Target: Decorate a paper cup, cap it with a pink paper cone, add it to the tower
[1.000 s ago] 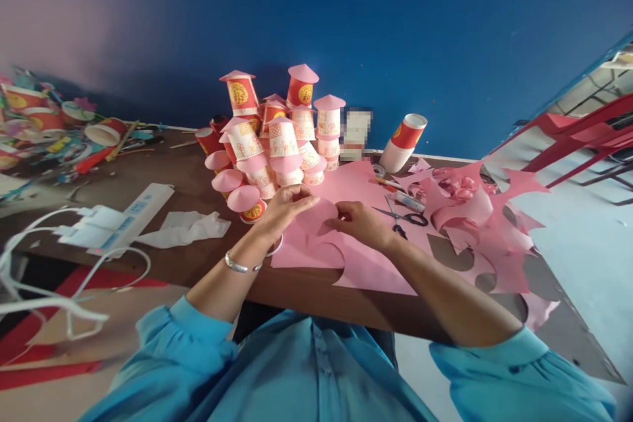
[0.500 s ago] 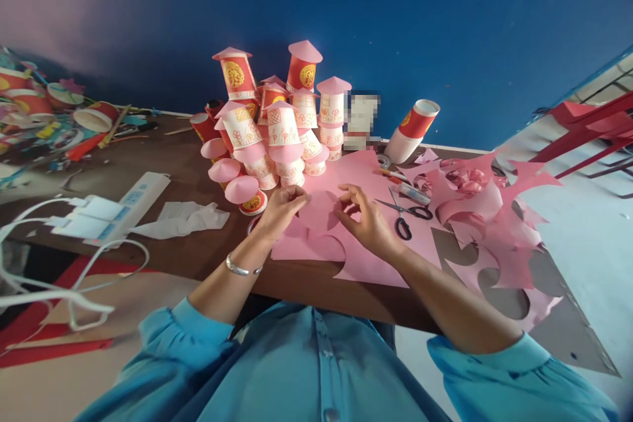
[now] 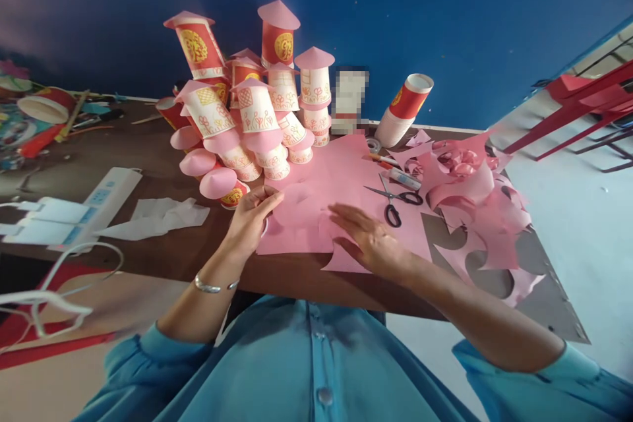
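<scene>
A round piece of pink paper (image 3: 298, 212) is held just over the larger pink sheet (image 3: 341, 168), and its outline partly blends into that sheet. My left hand (image 3: 253, 221) pinches the left edge of the round piece between thumb and fingers. To its right, my right hand (image 3: 368, 241) is open with the fingers stretched out, above the sheet and apart from the round piece. Black-handled scissors (image 3: 390, 196) lie with blades apart on the sheet, beyond my right hand.
Stacked paper cups with pink cone tops (image 3: 260, 109) stand at the back left. Pink offcuts (image 3: 487, 194) heap up on the right. A glue tube (image 3: 404, 178), a leaning cup stack (image 3: 404, 109), crumpled tissue (image 3: 161, 216) and a power strip (image 3: 106, 201) surround the work area.
My right hand has let go of the round paper and flattened out, fingers straightened. My left hand keeps its pinch on the round paper. The view has shifted a little.
</scene>
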`<action>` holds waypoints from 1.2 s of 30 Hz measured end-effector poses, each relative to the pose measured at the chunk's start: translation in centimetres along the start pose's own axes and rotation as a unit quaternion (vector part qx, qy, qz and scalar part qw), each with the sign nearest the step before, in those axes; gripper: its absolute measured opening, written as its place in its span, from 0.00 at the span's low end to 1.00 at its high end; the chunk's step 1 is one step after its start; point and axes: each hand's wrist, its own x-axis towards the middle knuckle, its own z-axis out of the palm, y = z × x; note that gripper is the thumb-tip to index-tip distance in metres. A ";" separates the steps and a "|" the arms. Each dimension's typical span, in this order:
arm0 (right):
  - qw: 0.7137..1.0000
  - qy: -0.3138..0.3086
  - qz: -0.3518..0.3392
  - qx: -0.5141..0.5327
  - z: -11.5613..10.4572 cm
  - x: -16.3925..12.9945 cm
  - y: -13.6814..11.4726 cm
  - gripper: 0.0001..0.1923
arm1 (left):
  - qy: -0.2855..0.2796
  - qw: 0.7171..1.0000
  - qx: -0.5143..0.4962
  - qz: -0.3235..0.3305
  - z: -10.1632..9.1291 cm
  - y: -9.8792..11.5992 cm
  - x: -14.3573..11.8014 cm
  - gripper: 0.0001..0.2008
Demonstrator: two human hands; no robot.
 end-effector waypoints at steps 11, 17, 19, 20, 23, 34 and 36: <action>0.994 -0.007 0.002 -0.113 2.0 0.0 3.1 0.29 | 0.026 1.000 -0.002 0.015 0.2 1.4 0.8 0.15; 0.980 -0.084 0.107 -0.148 -0.7 4.5 2.8 0.15 | 0.039 0.999 0.018 -0.007 -1.0 1.4 0.1 0.14; 0.968 -0.119 0.129 -0.177 -0.5 5.9 2.9 0.09 | 0.037 0.999 0.036 0.001 -1.2 1.4 0.0 0.14; 0.964 -0.135 0.131 -0.189 -0.3 6.4 2.8 0.08 | 0.035 0.998 0.046 0.009 -1.2 1.5 0.1 0.15; 0.959 -0.164 0.117 -0.198 0.2 7.1 2.2 0.11 | 0.026 0.998 0.057 0.028 -1.3 1.8 0.4 0.15; 0.889 -0.021 0.294 -0.350 -8.0 1.7 7.0 0.18 | -0.093 0.986 0.132 0.037 -0.3 2.4 1.4 0.15; 0.917 -0.002 0.256 -0.305 -7.0 0.7 5.5 0.19 | -0.124 0.979 0.158 0.033 1.0 2.3 2.0 0.16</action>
